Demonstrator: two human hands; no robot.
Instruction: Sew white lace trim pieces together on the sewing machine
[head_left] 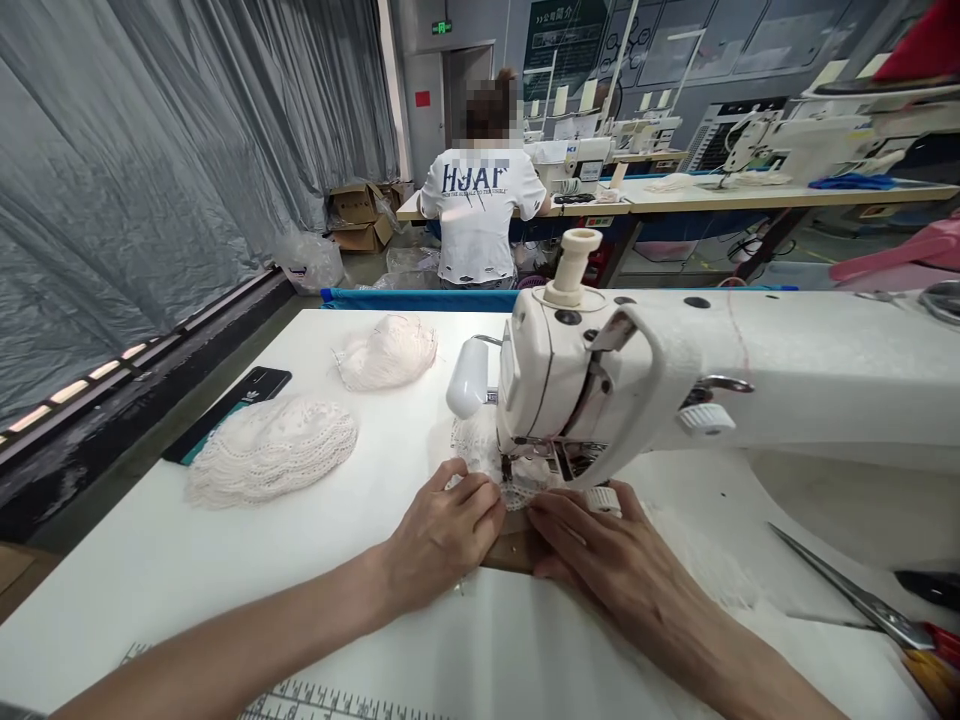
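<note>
A white sewing machine [622, 370] stands before me, its needle area above a piece of white lace fabric [476, 440]. At the left edge of that lace, my left hand [461, 520] has its fingers curled and pinched onto the fabric just in front of the presser foot. My right hand [600, 545] lies on the other side, fingers stretched and close together, fingertips pressing the lace's near edge. Between the two hands a brown plate [514, 550] shows on the machine bed. The needle tip is hidden.
Left on the table are a stack of white lace pieces [274, 450] over a dark phone-like box [259, 385], and another pale lace pile [386, 352]. Scissors [855, 590] lie at right, a ruler marking [337, 700] at the front. A person [480, 200] sits ahead.
</note>
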